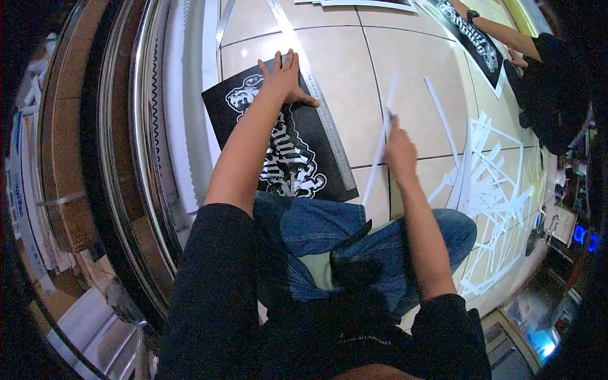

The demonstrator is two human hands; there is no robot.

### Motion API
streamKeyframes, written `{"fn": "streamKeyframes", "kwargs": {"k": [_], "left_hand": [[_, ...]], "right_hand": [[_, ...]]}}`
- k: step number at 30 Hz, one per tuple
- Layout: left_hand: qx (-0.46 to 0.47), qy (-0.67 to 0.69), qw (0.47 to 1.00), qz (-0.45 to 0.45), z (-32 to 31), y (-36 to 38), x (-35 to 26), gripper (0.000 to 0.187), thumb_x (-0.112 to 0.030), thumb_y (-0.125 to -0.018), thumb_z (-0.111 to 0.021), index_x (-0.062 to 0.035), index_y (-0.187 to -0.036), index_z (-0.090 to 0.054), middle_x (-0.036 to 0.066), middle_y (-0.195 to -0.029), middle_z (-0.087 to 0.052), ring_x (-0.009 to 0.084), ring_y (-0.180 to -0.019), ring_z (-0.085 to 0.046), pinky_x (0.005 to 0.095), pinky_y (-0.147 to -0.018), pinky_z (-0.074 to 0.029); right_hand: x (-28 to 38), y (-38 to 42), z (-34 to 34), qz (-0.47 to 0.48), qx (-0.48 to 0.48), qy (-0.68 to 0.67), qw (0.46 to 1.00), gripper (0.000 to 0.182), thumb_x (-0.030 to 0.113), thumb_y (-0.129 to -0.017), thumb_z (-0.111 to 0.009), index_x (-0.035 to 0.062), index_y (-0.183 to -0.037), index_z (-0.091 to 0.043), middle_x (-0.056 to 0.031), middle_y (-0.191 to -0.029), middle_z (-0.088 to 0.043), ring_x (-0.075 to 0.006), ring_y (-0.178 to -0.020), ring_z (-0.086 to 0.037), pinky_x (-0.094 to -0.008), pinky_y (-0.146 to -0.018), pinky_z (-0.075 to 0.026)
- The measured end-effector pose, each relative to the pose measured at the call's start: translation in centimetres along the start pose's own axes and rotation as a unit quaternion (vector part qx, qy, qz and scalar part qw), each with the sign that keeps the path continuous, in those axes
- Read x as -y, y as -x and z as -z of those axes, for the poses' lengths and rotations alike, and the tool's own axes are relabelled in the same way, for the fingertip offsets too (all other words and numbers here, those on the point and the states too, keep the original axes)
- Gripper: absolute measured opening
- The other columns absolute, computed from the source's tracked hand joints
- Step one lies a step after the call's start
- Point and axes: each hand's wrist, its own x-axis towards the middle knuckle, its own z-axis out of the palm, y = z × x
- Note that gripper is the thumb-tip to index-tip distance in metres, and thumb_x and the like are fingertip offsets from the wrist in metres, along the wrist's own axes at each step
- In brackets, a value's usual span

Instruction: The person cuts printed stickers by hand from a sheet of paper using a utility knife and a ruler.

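Note:
My left hand (283, 82) lies with its fingers spread on the upper part of a black sheet (316, 136) with white lion and lettering artwork. A long metal ruler (329, 123) runs along the sheet's right edge, and my left thumb reaches onto it. To the right, my right hand (400, 149) is raised over the tiled floor, its fingers closed round a long thin white strip (382, 142). Motion blurs that hand, and whether it also grips a tool cannot be made out.
White strips (491, 183) lie heaped on the floor at the right, with a single strip (441, 114) nearer. At the upper right another person's arms (506, 37) reach over a similar black sheet (472, 39). White rolls and metal rails (147, 107) stand along the left.

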Motion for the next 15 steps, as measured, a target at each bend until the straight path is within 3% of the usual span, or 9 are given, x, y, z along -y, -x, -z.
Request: {"fn": "streamKeyframes", "kwargs": {"k": [1, 3, 6, 9, 12, 13, 14, 15], "left_hand": [[-0.015, 0.014, 1.000, 0.007, -0.1, 0.4, -0.1, 0.154, -0.087, -0.043, -0.072, -0.0043, -0.157, -0.009, 0.013, -0.165, -0.007, 0.0358, -0.152, -0.003, 0.0761, -0.110, -0.003], [-0.031, 0.028, 0.999, 0.007, -0.8, 1.5, -0.4, 0.149, -0.086, -0.048, -0.071, -0.0046, -0.157, -0.011, 0.014, -0.165, -0.008, 0.0363, -0.152, -0.005, 0.0751, -0.111, -0.004], [-0.133, 0.087, 0.987, 0.034, -3.3, 4.3, -0.3, 0.120, -0.079, -0.073, -0.061, -0.0079, -0.157, -0.014, 0.017, -0.164, -0.008, 0.0375, -0.151, -0.005, 0.0707, -0.114, -0.008], [-0.123, 0.127, 0.974, 0.141, -4.7, 9.6, -0.7, 0.112, -0.074, -0.080, -0.057, -0.0045, -0.157, -0.014, 0.023, -0.162, -0.012, 0.0393, -0.151, -0.006, 0.0718, -0.112, -0.008], [0.039, 0.191, 0.935, 0.297, -3.8, 14.5, -1.7, 0.124, -0.081, -0.076, -0.053, 0.0022, -0.155, -0.008, 0.030, -0.160, -0.010, 0.0437, -0.149, -0.010, 0.0753, -0.109, -0.007], [0.107, 0.220, 0.911, 0.332, -2.9, 15.5, -2.0, 0.129, -0.085, -0.074, -0.051, 0.0041, -0.155, -0.006, 0.032, -0.159, -0.010, 0.0450, -0.149, -0.011, 0.0763, -0.108, -0.006], [0.124, 0.232, 0.906, 0.332, -2.8, 16.1, -2.2, 0.136, -0.091, -0.068, -0.050, 0.0036, -0.155, -0.003, 0.031, -0.160, -0.007, 0.0448, -0.149, -0.012, 0.0759, -0.109, -0.005], [0.123, 0.230, 0.907, 0.329, -3.2, 16.3, -2.7, 0.144, -0.094, -0.063, -0.052, 0.0051, -0.154, 0.000, 0.033, -0.159, -0.004, 0.0475, -0.148, -0.008, 0.0745, -0.110, -0.004]], "right_hand": [[-3.6, -0.8, -1.3, 0.003, -0.054, 0.005, 0.999, 0.068, 0.012, -0.088, -0.053, 0.0051, -0.152, -0.031, -0.0199, -0.097, -0.063, -0.0381, -0.083, -0.065, -0.0495, -0.070, -0.053], [-9.2, -1.1, -1.1, -0.022, -0.103, 0.019, 0.994, 0.063, 0.009, -0.090, -0.045, 0.0056, -0.151, -0.033, -0.0226, -0.097, -0.062, -0.0392, -0.085, -0.065, -0.0497, -0.072, -0.053], [-16.1, -0.4, 0.8, -0.188, -0.092, -0.043, 0.977, 0.059, 0.012, -0.089, -0.042, 0.0087, -0.148, -0.039, -0.0250, -0.103, -0.068, -0.0431, -0.096, -0.066, -0.0528, -0.082, -0.052], [-21.7, 0.6, 0.2, -0.366, -0.106, -0.087, 0.920, 0.055, 0.015, -0.090, -0.045, 0.0105, -0.145, -0.042, -0.0270, -0.112, -0.066, -0.0444, -0.101, -0.065, -0.0532, -0.088, -0.050], [-20.2, 0.4, 0.2, -0.322, -0.187, -0.157, 0.915, 0.053, 0.019, -0.093, -0.046, 0.0100, -0.145, -0.042, -0.0277, -0.115, -0.065, -0.0450, -0.103, -0.064, -0.0523, -0.090, -0.049], [-18.3, 0.3, 0.3, -0.260, -0.191, -0.162, 0.933, 0.052, 0.021, -0.095, -0.048, 0.0097, -0.145, -0.042, -0.0270, -0.112, -0.066, -0.0441, -0.102, -0.065, -0.0516, -0.089, -0.050], [-15.9, 0.3, 0.2, -0.195, -0.196, -0.167, 0.946, 0.051, 0.024, -0.096, -0.051, 0.0094, -0.145, -0.042, -0.0262, -0.109, -0.067, -0.0431, -0.101, -0.065, -0.0509, -0.088, -0.051], [-13.4, 0.1, -0.4, -0.147, -0.187, -0.177, 0.955, 0.052, 0.028, -0.095, -0.056, 0.0104, -0.143, -0.045, -0.0239, -0.119, -0.064, -0.0423, -0.104, -0.064, -0.0507, -0.089, -0.051]]}}
